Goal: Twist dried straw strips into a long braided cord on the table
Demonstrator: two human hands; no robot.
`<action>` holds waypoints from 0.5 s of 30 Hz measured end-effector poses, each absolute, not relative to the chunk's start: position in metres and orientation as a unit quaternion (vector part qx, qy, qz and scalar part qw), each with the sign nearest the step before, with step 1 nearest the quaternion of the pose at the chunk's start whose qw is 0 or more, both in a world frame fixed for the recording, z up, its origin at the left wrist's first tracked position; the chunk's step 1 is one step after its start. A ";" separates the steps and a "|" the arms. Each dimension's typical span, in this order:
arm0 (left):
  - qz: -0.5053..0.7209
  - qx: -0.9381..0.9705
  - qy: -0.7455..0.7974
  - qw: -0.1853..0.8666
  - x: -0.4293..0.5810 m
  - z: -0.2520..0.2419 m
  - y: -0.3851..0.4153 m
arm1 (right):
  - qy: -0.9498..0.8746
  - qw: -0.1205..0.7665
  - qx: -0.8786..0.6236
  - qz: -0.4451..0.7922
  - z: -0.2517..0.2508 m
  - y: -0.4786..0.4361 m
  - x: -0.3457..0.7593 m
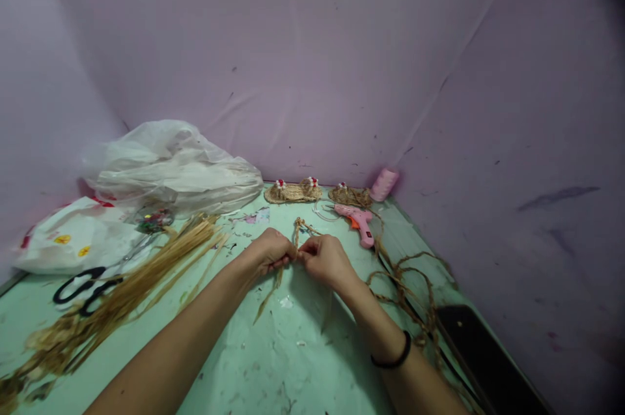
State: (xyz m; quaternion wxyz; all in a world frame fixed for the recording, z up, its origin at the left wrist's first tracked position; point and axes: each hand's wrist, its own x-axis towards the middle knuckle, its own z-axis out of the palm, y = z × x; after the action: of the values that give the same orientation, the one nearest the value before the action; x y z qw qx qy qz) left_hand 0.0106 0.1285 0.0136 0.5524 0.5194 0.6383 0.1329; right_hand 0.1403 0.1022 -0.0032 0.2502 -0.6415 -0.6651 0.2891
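Observation:
My left hand [274,249] and my right hand [326,261] meet over the middle of the table, fingertips pinched close together. Between them runs a twisted straw cord [297,230], which loops up on the far side of my fingers. A loose strand end [267,299] hangs down below my left hand. Both hands have their fingers closed on the cord; the exact pinch point is partly hidden. Beyond my right hand lies a pink glue gun [360,223]. At the right, a length of the same brown braided cord [405,285] lies in loose loops.
Dry straw fibres [141,278] lie at the left, with black-handled scissors [90,288] beside them. Plastic bags [176,171] fill the back left. Woven slipper-shaped pieces [293,193] and a pink thread spool [384,184] stand along the wall. A dark phone-like slab [483,356] lies at the right edge.

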 end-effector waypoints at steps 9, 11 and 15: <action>0.178 0.511 0.612 0.577 0.011 0.005 0.130 | -0.702 0.135 -0.691 0.101 0.022 0.075 0.117; 0.177 0.522 0.594 0.586 0.007 0.004 0.132 | -0.711 0.120 -0.689 0.070 0.022 0.071 0.112; 0.162 0.550 0.568 0.590 -0.001 0.000 0.137 | -0.736 0.102 -0.662 0.095 0.029 0.071 0.115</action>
State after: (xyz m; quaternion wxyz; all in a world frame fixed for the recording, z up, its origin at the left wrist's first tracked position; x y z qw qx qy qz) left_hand -0.0008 0.1368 0.0004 0.5903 0.5501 0.5681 0.1617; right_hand 0.1152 0.0705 0.0288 0.1024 -0.6619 -0.7365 0.0953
